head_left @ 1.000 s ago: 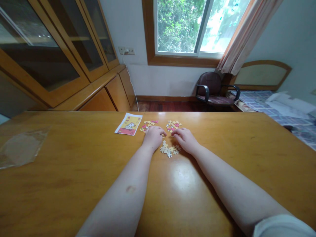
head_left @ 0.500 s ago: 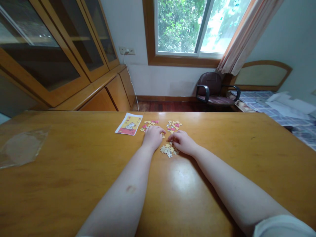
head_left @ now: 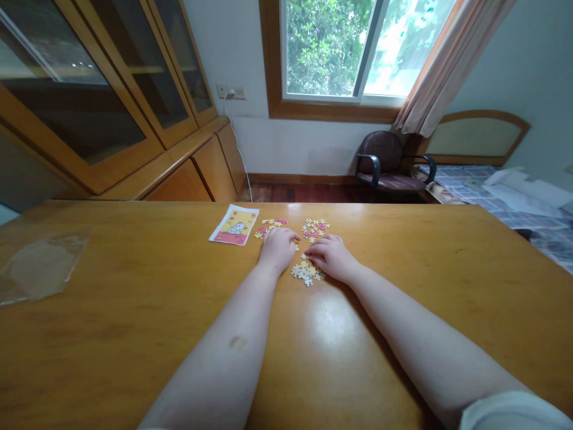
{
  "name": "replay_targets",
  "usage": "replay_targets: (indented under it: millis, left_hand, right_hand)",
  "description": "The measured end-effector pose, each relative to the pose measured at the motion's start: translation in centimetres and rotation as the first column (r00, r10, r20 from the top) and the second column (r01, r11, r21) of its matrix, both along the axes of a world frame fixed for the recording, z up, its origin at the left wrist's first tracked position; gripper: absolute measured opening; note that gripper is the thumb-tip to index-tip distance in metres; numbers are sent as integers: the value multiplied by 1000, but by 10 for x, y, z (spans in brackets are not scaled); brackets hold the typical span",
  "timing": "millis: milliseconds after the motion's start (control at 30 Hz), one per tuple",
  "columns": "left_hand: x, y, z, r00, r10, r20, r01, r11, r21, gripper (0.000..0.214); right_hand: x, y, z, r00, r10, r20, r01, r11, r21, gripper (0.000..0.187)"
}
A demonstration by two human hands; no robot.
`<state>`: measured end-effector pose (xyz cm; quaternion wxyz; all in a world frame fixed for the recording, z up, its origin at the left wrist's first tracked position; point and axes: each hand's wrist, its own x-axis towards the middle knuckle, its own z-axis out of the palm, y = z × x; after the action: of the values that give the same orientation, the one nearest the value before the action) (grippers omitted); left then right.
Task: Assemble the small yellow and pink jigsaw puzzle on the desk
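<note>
My left hand [head_left: 278, 246] rests palm down among the jigsaw puzzle pieces, fingers loosely bent and stretching right over a few yellow pieces [head_left: 296, 245]. Part of the pink-and-yellow pile [head_left: 271, 224] behind it is covered by the hand. Opposite it, my right hand [head_left: 332, 257] lies low with fingers reaching left, their tips beside a single pale piece [head_left: 304, 256]. No piece shows clearly between the fingers of either hand. Just below the right fingers sits a pile of mostly pale, face-down pieces [head_left: 306, 273]. Another pile of pink and yellow pieces [head_left: 315, 228] lies beyond the right hand.
A picture card [head_left: 234, 226] with a white animal on yellow and red lies left of the pieces. Farther left is a clear plastic bag [head_left: 40, 266]. The wooden table [head_left: 179, 334] ends before a swivel chair [head_left: 385, 161]; a glass-door cabinet [head_left: 152, 137] stands at left.
My right hand has shifted slightly up and its fingers lie flatter and closer together. The pale piece by its fingertips shows more plainly. My left hand has stayed in place.
</note>
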<state>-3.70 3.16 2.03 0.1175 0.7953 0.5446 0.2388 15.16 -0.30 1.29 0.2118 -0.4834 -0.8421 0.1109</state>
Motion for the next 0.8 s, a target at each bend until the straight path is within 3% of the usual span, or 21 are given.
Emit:
replay_targets:
  millis: [167, 400, 533, 800]
  left_hand:
    - [0, 1, -3, 1000, 0, 11, 0, 1000, 17, 33]
    - [-1, 2, -3, 1000, 0, 27, 0, 1000, 15, 34]
    - [-1, 1, -1, 1000, -3, 22, 3, 1000, 8, 34]
    - [0, 1, -1, 1000, -6, 20, 6, 1000, 2, 34]
  right_hand:
    - [-3, -2, 4, 999, -30, 32, 30, 1000, 5, 13]
    - [1, 3, -2, 993, -112, -49, 113, 993, 20, 6]
    - [5, 6, -6, 977, -205, -56, 208, 977, 45, 5]
    - [6, 3, -4, 954, -297, 40, 291, 951, 105, 17]
